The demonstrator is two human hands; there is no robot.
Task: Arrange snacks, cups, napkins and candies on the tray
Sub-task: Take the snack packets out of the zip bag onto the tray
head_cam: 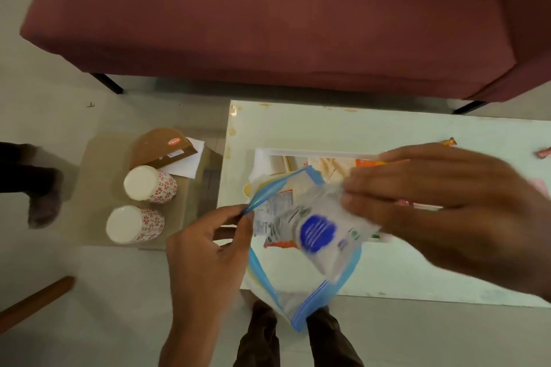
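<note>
My left hand (208,250) pinches the blue zip edge of a clear zip bag (298,301) that hangs open over the table's near edge. My right hand (432,202) grips a clear snack packet (316,229) with a blue round label, at the bag's mouth. Behind the hands lies a white tray (268,155) on the table, holding orange snack packets (369,162) and pale items, partly hidden by my right hand. Two upturned paper cups (149,183) (134,223) with red flower print stand on a low side stool at the left.
A white table (387,131) carries two small candies (448,142) (544,153) at its far right. A brown box (162,146) and white napkins (186,165) lie behind the cups. A maroon sofa (268,24) stands beyond. A wooden stick (35,301) lies on the floor at left.
</note>
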